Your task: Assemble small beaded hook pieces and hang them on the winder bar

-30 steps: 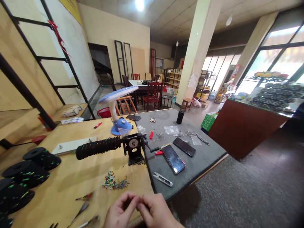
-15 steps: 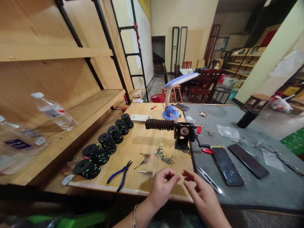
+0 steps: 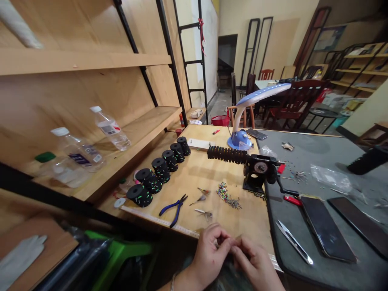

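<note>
- Left hand point(image 3: 210, 252) and right hand point(image 3: 251, 262) were held close together at the near edge of the pale wooden tabletop point(image 3: 248, 222), fingers curled inward and fingertips meeting.
- Whether they had hold of anything could not be told: the fingers hid whatever might have been there, and nothing was clearly visible between them.
- Nearest to the hands lay a small heap of multicoloured beads and metal bits point(image 3: 227, 196), just beyond the fingers and loose on the wood.
- To the left sat blue-handled pliers point(image 3: 174, 208) beside a row of black spools flecked with neon point(image 3: 160, 169).
- To the right, on the grey mat point(image 3: 306, 141), lay steel thread snips point(image 3: 294, 242) near a black smartphone point(image 3: 325, 228).
- A black hand-cranked metal winder with a ribbed black rod point(image 3: 257, 169) stood at the join of wood and mat.
- Risk: anything small held over the edge could have slipped if the grip loosened, dropping into the dark clutter below.
- Risk: a careless wrist sweep could have scattered the loose heap.
- Risk: a sideways reach by the right hand could have met the open snip blades.
</note>
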The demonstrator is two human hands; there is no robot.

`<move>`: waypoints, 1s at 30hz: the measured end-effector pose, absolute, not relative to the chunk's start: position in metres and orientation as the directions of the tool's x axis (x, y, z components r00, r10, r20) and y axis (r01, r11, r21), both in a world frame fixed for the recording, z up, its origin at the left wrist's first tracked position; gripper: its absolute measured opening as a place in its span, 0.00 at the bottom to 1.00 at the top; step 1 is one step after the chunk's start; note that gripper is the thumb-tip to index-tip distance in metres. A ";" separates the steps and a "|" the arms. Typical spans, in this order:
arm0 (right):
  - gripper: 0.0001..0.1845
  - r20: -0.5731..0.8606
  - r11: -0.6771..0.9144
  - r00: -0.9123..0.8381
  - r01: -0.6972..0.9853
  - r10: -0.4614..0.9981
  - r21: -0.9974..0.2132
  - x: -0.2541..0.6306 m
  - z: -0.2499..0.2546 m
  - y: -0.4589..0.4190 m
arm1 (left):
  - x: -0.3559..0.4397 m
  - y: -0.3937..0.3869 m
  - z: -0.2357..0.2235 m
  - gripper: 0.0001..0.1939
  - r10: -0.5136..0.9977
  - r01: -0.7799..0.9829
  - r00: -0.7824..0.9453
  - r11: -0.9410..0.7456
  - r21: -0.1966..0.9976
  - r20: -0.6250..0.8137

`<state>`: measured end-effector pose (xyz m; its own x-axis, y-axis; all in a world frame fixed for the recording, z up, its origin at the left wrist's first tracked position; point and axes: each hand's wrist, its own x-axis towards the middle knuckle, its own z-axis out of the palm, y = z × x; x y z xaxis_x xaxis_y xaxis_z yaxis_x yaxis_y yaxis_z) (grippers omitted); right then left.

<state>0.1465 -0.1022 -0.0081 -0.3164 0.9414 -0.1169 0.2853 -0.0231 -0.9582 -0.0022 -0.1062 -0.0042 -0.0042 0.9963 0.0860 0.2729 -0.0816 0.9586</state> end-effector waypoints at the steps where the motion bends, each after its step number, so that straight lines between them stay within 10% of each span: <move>1: 0.22 -0.103 0.000 -0.316 0.309 0.943 -0.951 0.145 -0.011 -0.104 | -0.005 -0.110 -0.006 0.09 0.997 0.293 -0.011 -0.076 0.953 0.082; 17: 0.28 -0.190 -0.177 -0.099 0.127 0.977 -0.976 0.142 -0.040 -0.115 | -0.090 -0.032 0.002 0.09 0.938 0.801 0.045 -0.239 0.549 0.343; 23: 0.29 -0.241 -0.217 -0.182 0.141 0.953 -0.966 0.150 -0.039 -0.114 | -0.085 0.015 0.010 0.21 0.951 0.870 0.257 -0.305 0.389 0.171; 30: 0.30 -0.207 -0.201 -0.065 0.097 0.976 -0.975 0.148 -0.041 -0.117 | -0.093 0.053 -0.002 0.09 0.922 0.847 0.384 -0.369 0.383 0.038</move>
